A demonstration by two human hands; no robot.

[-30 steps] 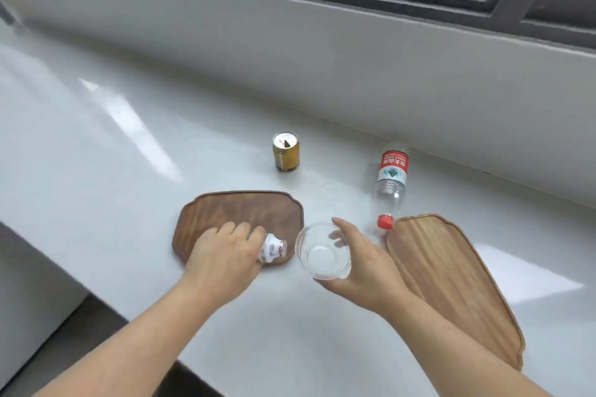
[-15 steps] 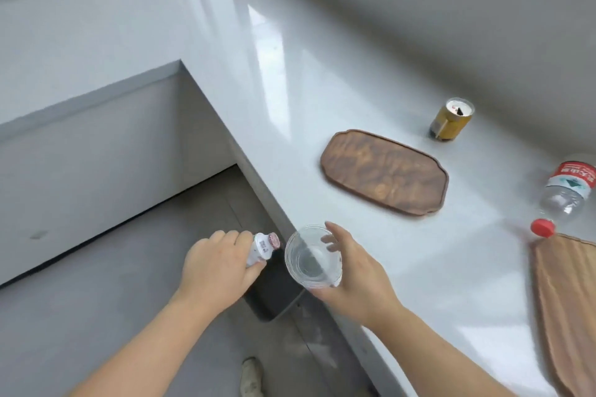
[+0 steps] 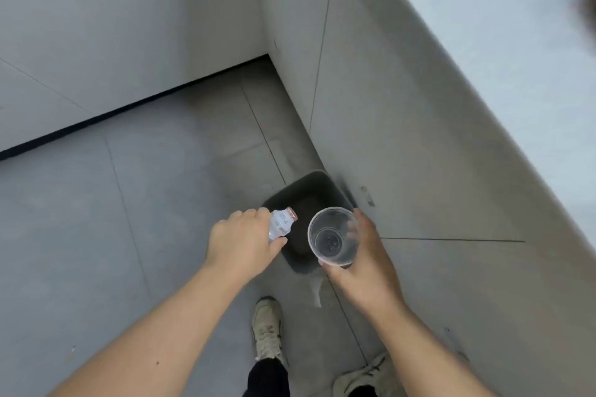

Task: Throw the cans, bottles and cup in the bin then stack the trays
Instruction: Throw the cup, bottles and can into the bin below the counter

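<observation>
A dark bin [image 3: 308,185] stands on the grey floor against the foot of the counter. My left hand [image 3: 240,240] grips a small white bottle [image 3: 281,225] with a pink cap, held over the bin's left edge. My right hand [image 3: 362,256] holds a clear plastic cup [image 3: 333,237] upright above the bin's near right part. The trays, the can and the large bottle are out of view.
The white counter top [image 3: 483,42] runs along the right, its grey front panel [image 3: 403,138] dropping to the floor beside the bin. A grey wall [image 3: 96,26] closes the far side. My two shoes [image 3: 267,329] stand on the tiles just behind the bin.
My view has swung down from the counter to the floor. Both hands carried the small bottle and the cup off the counter's edge and now hold them over the bin.
</observation>
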